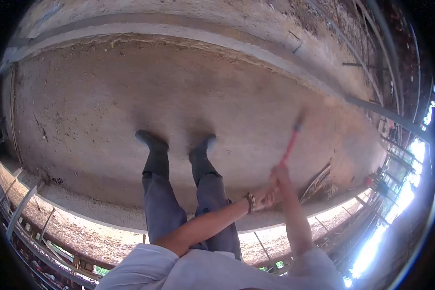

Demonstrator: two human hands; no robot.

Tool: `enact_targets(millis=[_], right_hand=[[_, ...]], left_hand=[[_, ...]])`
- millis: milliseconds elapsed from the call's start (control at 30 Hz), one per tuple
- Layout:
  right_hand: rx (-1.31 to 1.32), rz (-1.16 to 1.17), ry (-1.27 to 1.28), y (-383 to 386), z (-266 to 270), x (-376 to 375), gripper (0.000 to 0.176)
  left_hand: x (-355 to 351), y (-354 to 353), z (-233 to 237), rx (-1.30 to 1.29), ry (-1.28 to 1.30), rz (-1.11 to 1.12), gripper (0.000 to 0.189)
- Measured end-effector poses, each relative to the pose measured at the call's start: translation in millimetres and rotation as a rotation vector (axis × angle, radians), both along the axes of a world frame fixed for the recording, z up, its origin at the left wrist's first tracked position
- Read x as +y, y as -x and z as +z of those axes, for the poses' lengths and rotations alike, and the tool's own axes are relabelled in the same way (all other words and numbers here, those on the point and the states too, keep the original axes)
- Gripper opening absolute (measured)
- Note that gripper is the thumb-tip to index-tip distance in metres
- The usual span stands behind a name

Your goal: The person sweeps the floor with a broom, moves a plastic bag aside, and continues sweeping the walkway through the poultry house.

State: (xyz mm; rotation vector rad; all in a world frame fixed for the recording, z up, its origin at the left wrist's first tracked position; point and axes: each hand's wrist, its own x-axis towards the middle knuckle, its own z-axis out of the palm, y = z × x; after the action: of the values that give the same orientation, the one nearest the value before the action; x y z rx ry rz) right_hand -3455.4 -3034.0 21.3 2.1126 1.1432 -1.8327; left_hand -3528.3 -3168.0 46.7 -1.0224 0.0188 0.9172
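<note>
Both my hands are closed on a red-handled tool (pixel 289 147), out to the right of my legs. My right hand (pixel 279 175) wraps the handle just below the part that shows. Close behind it is my left hand (pixel 265 197), a dark bracelet at its wrist, fingers partly hidden by the right arm. From my grip the handle points forward and slightly right to a dark grey-blue section. Beyond that the far end is a dark blur, and its kind cannot be made out. The concrete floor (pixel 237 111) lies beneath.
My dark boots (pixel 154 153) stand on the floor. A heap of dry sticks or debris (pixel 319 186) lies right of my hands. A raised concrete curb (pixel 179 28) curves along the far side. Metal bars and wire fencing (pixel 24 210) run along the near-side edges.
</note>
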Motion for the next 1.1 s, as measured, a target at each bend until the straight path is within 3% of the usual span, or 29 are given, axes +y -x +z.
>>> enact_targets(millis=[33,67,133,200,233,300,333,367,400,467,533,567,600,633,667,700,767,833,900,967,1000,1033,1100], right_hand=[[-0.079,0.146,0.081,44.1,-31.6,2.9,0.01],[-0.079,0.359,0.13,105.4,-30.2,-16.0,0.014],[0.005,0.607,0.3,194.7,-1.3,-70.6,0.021],[0.077,0.722,0.362,224.3,49.7,-120.6,0.032],[0.1,0.71,0.42,228.2,80.7,-132.5,0.035],[0.119,0.587,0.456,198.8,126.1,-154.8,0.04],[0.128,0.468,0.496,177.3,146.9,-163.0,0.043],[0.072,0.301,0.47,163.6,170.8,-172.9,0.042],[0.017,0.133,0.446,158.3,188.2,-177.4,0.041],[-0.028,0.062,0.172,152.6,180.5,-177.3,0.024],[-0.032,-0.018,-0.005,141.0,133.9,-169.2,0.012],[-0.016,-0.058,-0.039,139.6,81.7,-151.6,0.009],[0.002,-0.096,-0.073,150.3,33.3,-136.3,0.011],[-0.066,0.097,-0.047,187.8,-10.5,-124.8,0.012],[0.03,0.15,0.069,229.7,-36.1,-131.3,0.009],[-0.01,0.335,0.191,282.0,-36.1,-151.9,0.008],[0.095,0.393,0.541,346.2,-16.5,-206.1,0.022],[0.209,0.603,0.556,360.3,22.4,-245.8,0.028],[0.23,0.665,0.576,349.1,70.0,-262.5,0.032],[0.204,0.578,0.522,324.6,127.6,-266.0,0.027],[0.158,0.43,0.491,311.3,151.3,-268.2,0.028],[0.107,0.281,0.465,297.6,167.9,-268.4,0.028],[-0.052,0.162,0.262,273.7,176.2,-265.5,0.023]], left_hand=[[2.2,30.7,-7.4,0.247,0.002,0.039,0.014],[-9.2,47.0,-1.2,0.383,0.129,0.119,0.014],[-44.1,76.1,34.2,0.637,0.41,0.25,0.013],[-71.7,84.9,77.3,0.771,0.501,0.156,0.011],[-84.9,82.8,99.4,0.834,0.54,0.115,0.011],[-112.7,50.5,133.0,0.677,0.461,0.167,0.01],[-126.9,73.9,166.4,0.623,0.299,0.063,0.013],[-156.9,48.1,163.8,0.569,0.029,0.052,0.016],[-168.5,72.4,172.2,0.442,-0.179,0.009,0.016],[-176.7,74.3,152.9,0.407,-0.395,-0.197,0.014],[-164.5,83.8,93.8,0.548,-0.362,-0.23,0.01],[-148.2,107.6,65.4,0.397,-0.225,-0.031,0.011],[-133.0,116.0,12.9,0.366,-0.122,-0.143,0.014],[-120.2,167.4,5.0,0.4,0.01,-0.12,0.015],[-119.6,215.9,10.1,0.435,0.138,-0.093,0.017],[-133.0,233.3,19.9,0.567,0.271,0.002,0.017],[-166.0,240.2,42.2,0.805,0.559,0.167,0.019],[-198.2,218.0,62.3,1.02,0.644,0.126,0.018],[-212.1,210.4,105.8,0.927,0.622,0.011,0.018],[-223.3,201.7,150.6,0.77,0.463,-0.036,0.013],[-232.9,187.6,168.2,0.939,0.392,-0.043,0.008],[-241.3,182.3,176.7,0.711,0.218,0.068,0.007],[-244.7,177.2,173.9,0.571,0.058,-0.035,0.007]])
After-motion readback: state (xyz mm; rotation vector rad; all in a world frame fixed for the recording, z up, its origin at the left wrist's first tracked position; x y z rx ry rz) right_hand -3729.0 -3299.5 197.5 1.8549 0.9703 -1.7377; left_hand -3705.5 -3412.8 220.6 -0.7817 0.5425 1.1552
